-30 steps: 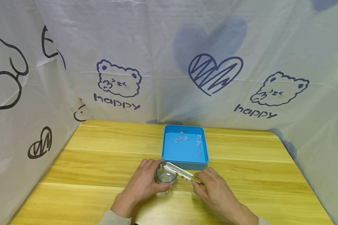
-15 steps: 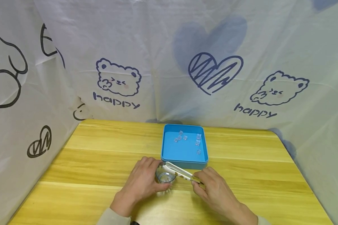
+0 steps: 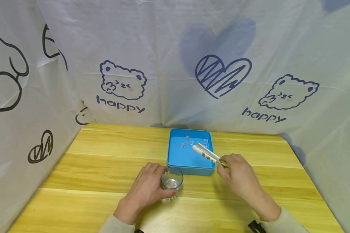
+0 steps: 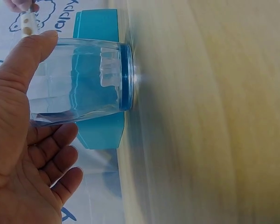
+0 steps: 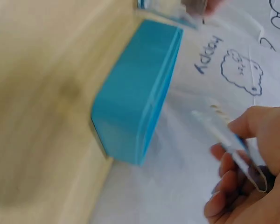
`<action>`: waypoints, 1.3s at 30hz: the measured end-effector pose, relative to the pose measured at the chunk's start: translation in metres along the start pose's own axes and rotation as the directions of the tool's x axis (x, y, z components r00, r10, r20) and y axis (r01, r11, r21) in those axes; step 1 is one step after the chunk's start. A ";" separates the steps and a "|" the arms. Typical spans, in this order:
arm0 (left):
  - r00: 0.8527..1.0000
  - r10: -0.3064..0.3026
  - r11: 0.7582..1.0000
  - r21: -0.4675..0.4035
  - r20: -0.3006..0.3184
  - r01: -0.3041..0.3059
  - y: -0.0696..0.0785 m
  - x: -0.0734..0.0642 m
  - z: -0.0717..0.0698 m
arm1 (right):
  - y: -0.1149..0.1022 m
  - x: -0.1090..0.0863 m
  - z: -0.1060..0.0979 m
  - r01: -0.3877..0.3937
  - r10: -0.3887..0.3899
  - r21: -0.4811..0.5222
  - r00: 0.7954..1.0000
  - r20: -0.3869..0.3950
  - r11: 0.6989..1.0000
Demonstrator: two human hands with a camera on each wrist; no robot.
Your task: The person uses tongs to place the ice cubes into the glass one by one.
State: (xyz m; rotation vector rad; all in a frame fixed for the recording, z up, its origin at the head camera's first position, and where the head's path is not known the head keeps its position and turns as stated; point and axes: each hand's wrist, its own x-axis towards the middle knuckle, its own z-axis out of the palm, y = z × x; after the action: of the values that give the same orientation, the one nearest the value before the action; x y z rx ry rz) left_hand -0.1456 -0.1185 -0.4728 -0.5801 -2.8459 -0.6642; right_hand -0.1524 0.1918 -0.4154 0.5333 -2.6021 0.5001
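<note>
My left hand (image 3: 150, 184) holds a clear drinking glass (image 3: 171, 178) on the table, with the thumb on one side and the fingers on the other. At the bottom of this glass, in the left wrist view, lie one or more small clear pieces (image 4: 110, 70). My right hand (image 3: 240, 176) grips white tongs with brown spots (image 3: 207, 153). Their tips hang over a square blue box (image 3: 189, 170), slightly parted, and I see nothing between them. Inside the box lie several clear cubes (image 3: 191, 142); the tongs partly hide those at its right side. Blur softens the tongs in the right wrist view.
The wood-grain table (image 3: 105, 174) carries the glass just in front of the box's near left corner. A white printed cloth (image 3: 175, 64) hangs behind the table and along both sides, close to the box's back edge.
My right hand has moved the tongs from above the glass up and to the right, over the blue box. The left hand and the glass stay put.
</note>
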 end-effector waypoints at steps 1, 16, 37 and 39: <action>1.000 -0.002 1.000 -0.008 0.001 0.002 0.000 0.000 0.000 | 0.003 0.003 -0.002 -0.024 0.024 -0.020 0.999 0.021 1.000; 1.000 -0.013 0.999 -0.039 -0.008 0.012 -0.001 0.000 0.003 | 0.009 0.019 0.010 0.037 0.001 -0.268 0.990 0.140 0.963; 1.000 0.001 0.999 -0.042 -0.015 -0.001 -0.002 -0.001 0.004 | -0.010 0.022 0.021 0.072 -0.004 -0.404 0.986 0.166 0.912; 1.000 0.001 0.999 -0.044 -0.017 -0.002 -0.002 -0.001 0.004 | -0.010 0.022 0.021 0.078 -0.011 -0.408 0.987 0.163 0.909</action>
State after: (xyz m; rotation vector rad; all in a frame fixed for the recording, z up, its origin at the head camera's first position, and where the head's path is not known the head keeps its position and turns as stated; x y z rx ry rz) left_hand -0.1461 -0.1188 -0.4772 -0.5800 -2.8215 -0.7299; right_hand -0.1737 0.1676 -0.4201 0.5001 -2.7259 -0.1214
